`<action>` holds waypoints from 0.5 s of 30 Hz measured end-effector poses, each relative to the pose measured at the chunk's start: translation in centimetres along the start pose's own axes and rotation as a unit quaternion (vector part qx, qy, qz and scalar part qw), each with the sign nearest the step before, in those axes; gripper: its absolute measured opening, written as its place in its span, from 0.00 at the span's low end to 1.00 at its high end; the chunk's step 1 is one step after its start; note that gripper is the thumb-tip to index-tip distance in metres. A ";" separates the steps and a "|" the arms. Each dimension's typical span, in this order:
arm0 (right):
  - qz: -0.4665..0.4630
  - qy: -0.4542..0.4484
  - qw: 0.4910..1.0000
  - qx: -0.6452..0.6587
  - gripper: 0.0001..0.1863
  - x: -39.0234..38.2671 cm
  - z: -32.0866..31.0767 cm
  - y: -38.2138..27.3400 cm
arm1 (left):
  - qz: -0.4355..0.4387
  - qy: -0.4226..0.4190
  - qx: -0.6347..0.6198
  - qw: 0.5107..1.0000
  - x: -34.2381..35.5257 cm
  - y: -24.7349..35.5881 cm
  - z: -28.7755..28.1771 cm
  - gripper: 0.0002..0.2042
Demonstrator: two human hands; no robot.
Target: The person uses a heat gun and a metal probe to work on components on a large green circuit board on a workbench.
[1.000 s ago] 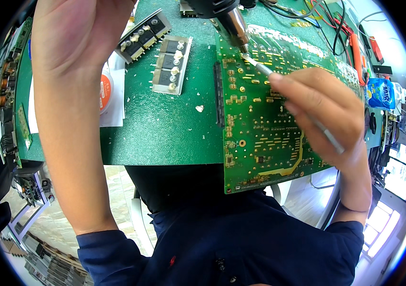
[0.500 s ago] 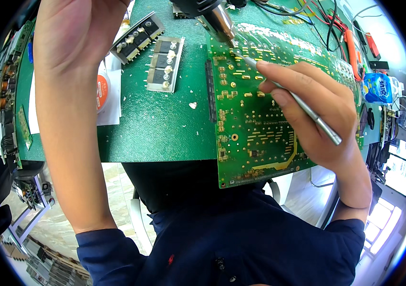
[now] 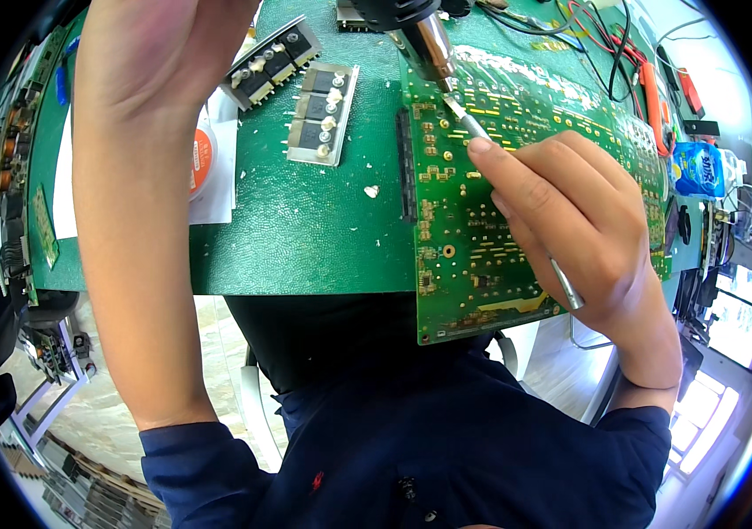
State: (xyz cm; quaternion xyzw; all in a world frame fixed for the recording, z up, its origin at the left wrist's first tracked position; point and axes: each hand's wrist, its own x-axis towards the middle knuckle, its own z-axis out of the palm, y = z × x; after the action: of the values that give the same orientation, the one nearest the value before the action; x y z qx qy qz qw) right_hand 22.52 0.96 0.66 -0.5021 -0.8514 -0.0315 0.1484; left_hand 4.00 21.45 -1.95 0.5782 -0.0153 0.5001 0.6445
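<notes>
Silver tool (image 3: 473, 126) perhaps against circuit board (image 3: 477, 236)

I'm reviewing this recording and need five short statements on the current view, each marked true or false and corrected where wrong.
1. The right hand holds a slim silver tool. True.
2. The slim silver tool's tip is at the lower edge of the circuit board. False: it is toward the board's upper left, close to the end of the metal nozzle.
3. In this view, the circuit board extends past the near edge of the green table. True.
4. The blue packet lies left of the circuit board. False: the blue packet is to its right.
5. Black modules with metal plates lie left of the circuit board. True.
</notes>
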 end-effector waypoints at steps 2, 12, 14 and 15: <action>-0.006 0.002 1.000 -0.025 0.24 0.2 0.2 -0.4 | 0.069 -0.027 0.059 0.995 -0.1 -1.0 0.0 0.21; 0.095 0.058 0.993 0.030 0.14 0.7 -0.2 -1.0 | -0.011 0.142 0.118 0.983 0.1 0.4 3.6 0.22; 0.145 0.040 0.987 0.060 0.13 0.8 -1.4 -0.6 | -0.032 0.199 0.142 0.969 0.2 0.7 4.4 0.23; 0.172 0.030 0.982 0.070 0.12 0.9 -2.3 -0.4 | -0.012 0.168 0.144 0.975 0.2 0.5 4.1 0.24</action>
State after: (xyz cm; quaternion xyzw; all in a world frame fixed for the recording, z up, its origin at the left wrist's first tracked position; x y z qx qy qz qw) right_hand 22.33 1.04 3.15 -0.6286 -0.7473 0.0392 0.2120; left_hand 6.05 18.40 -0.12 0.5729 0.1719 0.5791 0.5540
